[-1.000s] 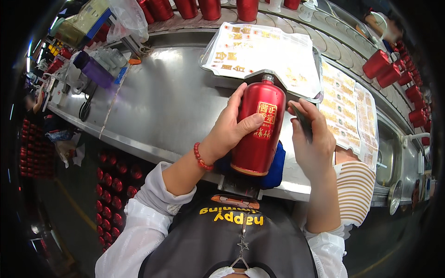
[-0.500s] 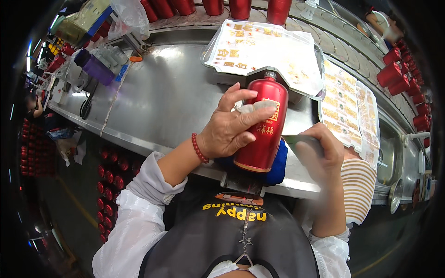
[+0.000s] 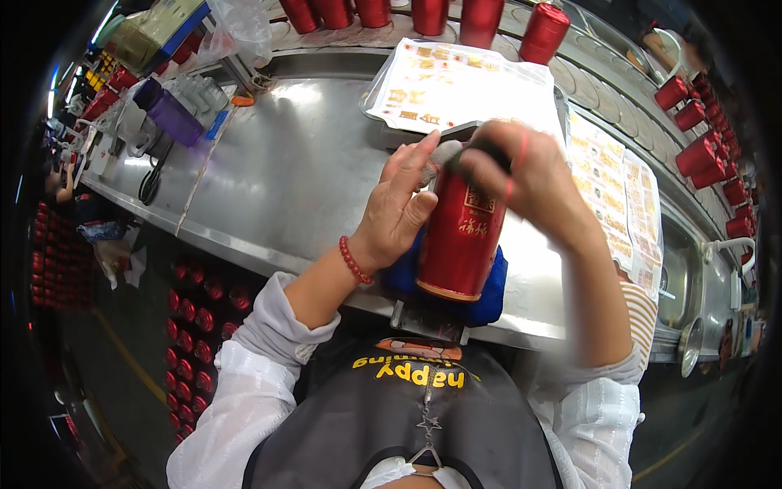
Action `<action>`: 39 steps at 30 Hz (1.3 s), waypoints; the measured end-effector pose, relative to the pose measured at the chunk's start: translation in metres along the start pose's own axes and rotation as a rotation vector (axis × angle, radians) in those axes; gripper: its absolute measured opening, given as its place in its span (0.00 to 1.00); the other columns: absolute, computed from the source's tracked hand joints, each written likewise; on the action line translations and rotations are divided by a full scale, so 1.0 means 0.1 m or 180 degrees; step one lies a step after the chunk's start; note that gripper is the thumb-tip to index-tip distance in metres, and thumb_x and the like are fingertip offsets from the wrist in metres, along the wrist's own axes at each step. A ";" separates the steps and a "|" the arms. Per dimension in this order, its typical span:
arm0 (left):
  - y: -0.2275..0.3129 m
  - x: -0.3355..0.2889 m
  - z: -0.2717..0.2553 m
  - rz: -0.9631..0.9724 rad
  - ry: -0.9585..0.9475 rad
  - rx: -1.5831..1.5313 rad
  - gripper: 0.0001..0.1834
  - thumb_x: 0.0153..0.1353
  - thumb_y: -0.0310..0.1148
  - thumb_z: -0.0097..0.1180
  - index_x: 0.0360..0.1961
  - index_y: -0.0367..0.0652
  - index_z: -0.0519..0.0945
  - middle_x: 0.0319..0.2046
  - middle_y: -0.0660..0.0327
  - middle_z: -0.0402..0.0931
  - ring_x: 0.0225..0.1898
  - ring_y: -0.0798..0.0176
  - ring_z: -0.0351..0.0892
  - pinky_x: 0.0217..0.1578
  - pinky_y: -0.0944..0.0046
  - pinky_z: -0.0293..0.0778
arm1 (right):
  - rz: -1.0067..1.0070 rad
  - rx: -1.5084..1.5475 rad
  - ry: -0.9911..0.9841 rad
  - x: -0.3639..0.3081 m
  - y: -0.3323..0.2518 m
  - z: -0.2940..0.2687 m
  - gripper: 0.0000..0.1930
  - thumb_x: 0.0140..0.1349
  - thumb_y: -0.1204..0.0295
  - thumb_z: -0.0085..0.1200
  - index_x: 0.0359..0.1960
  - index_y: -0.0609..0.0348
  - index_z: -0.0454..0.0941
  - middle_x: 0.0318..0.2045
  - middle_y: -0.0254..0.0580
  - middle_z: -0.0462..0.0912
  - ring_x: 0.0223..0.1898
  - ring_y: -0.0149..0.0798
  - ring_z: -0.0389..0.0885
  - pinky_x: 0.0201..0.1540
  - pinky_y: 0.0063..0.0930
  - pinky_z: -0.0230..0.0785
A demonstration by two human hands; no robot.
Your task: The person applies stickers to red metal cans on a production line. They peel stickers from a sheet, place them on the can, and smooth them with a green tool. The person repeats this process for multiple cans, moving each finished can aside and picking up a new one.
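A red bottle [image 3: 462, 236] with gold characters lies on a blue cloth [image 3: 493, 277] at the steel table's front edge, its neck pointing away from me. My left hand [image 3: 399, 204] is beside the bottle's upper left side, fingers stretched out and pale covers on some fingertips. Over the bottle's shoulder and neck, my right hand [image 3: 529, 171] is curled round a dark flat thing [image 3: 487, 153], blurred and partly hidden by the fingers. I cannot tell its kind. The bottle's neck is hidden behind my hands.
A tray with a sheet of gold decals [image 3: 464, 81] stands behind the bottle, with more decal sheets [image 3: 611, 187] to the right. Red bottles [image 3: 544, 33] stand on a conveyor [image 3: 603, 98] at the back. A purple bottle [image 3: 169, 114] is on the left, a sink [image 3: 680, 244] far right.
My right hand has moved up and left from beside the bottle to over its neck, bringing the dark flat thing. My left hand has drawn back from the bottle's front to its left side.
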State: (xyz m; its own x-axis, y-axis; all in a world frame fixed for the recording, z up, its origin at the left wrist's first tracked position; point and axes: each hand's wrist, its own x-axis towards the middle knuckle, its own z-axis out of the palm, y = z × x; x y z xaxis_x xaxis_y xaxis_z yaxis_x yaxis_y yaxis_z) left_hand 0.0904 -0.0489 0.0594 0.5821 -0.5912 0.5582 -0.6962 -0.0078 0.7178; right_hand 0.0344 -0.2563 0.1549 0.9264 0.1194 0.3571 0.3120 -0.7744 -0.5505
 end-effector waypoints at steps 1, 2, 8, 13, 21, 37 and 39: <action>0.03 -0.06 0.02 -0.0097 0.0003 -0.0121 0.41 0.76 0.57 0.36 0.76 0.34 0.53 0.66 0.45 0.69 0.72 0.47 0.62 0.71 0.54 0.53 | -0.0123 -0.0532 0.0472 0.06 0.05 -0.02 0.07 0.60 0.72 0.64 0.36 0.60 0.80 0.29 0.45 0.82 0.30 0.48 0.80 0.37 0.37 0.72; 0.04 -0.12 0.01 -0.0210 0.0018 -0.0212 0.42 0.76 0.57 0.36 0.77 0.34 0.51 0.68 0.44 0.68 0.72 0.48 0.61 0.71 0.54 0.54 | -0.0704 -0.1582 0.0850 0.07 0.02 -0.05 0.06 0.58 0.71 0.65 0.35 0.54 0.80 0.29 0.39 0.80 0.31 0.41 0.79 0.40 0.38 0.66; -0.01 -0.46 -0.01 -0.0246 0.0052 -0.0143 0.42 0.75 0.57 0.40 0.75 0.32 0.54 0.69 0.43 0.64 0.72 0.42 0.59 0.73 0.50 0.49 | -0.1413 -0.0558 0.0034 -0.78 -0.34 0.13 0.11 0.50 0.70 0.64 0.37 0.47 0.81 0.30 0.29 0.73 0.32 0.36 0.75 0.42 0.41 0.59; -0.02 -0.28 -0.09 0.0131 -0.0392 0.0279 0.43 0.74 0.60 0.40 0.75 0.34 0.57 0.69 0.42 0.63 0.71 0.42 0.58 0.73 0.45 0.47 | -0.0573 0.0745 -0.0048 -0.73 0.07 0.13 0.14 0.52 0.67 0.73 0.38 0.56 0.83 0.27 0.37 0.79 0.29 0.40 0.79 0.35 0.29 0.70; 0.17 -0.65 0.00 -0.0186 0.0033 0.0322 0.48 0.71 0.64 0.43 0.74 0.30 0.56 0.69 0.39 0.62 0.71 0.38 0.59 0.74 0.42 0.45 | -0.0917 0.0224 -0.0135 -0.12 -0.07 0.07 0.07 0.58 0.71 0.64 0.31 0.60 0.80 0.27 0.45 0.81 0.28 0.50 0.81 0.33 0.38 0.74; 0.01 0.11 -0.15 0.1003 -0.0613 0.0836 0.33 0.74 0.60 0.39 0.66 0.51 0.76 0.59 0.62 0.79 0.68 0.52 0.64 0.74 0.40 0.40 | 0.0369 0.1453 0.0071 -0.45 0.38 0.09 0.11 0.60 0.68 0.68 0.38 0.63 0.82 0.31 0.40 0.82 0.32 0.31 0.79 0.35 0.27 0.71; -0.12 0.43 -0.09 0.1051 -0.0392 0.0733 0.31 0.75 0.59 0.39 0.65 0.52 0.77 0.57 0.62 0.80 0.66 0.52 0.66 0.74 0.40 0.42 | 0.0430 0.1132 0.0415 -0.25 0.48 0.04 0.11 0.61 0.68 0.68 0.37 0.63 0.82 0.29 0.39 0.82 0.31 0.30 0.78 0.35 0.25 0.71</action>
State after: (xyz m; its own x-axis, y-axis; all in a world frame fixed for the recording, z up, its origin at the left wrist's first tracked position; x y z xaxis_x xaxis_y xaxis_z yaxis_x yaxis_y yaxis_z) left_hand 0.1274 -0.0665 0.0784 0.2671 -0.6842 0.6787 -0.9208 0.0265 0.3892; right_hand 0.0273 -0.2942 0.1169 0.9367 -0.0663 0.3438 0.2639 -0.5117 -0.8177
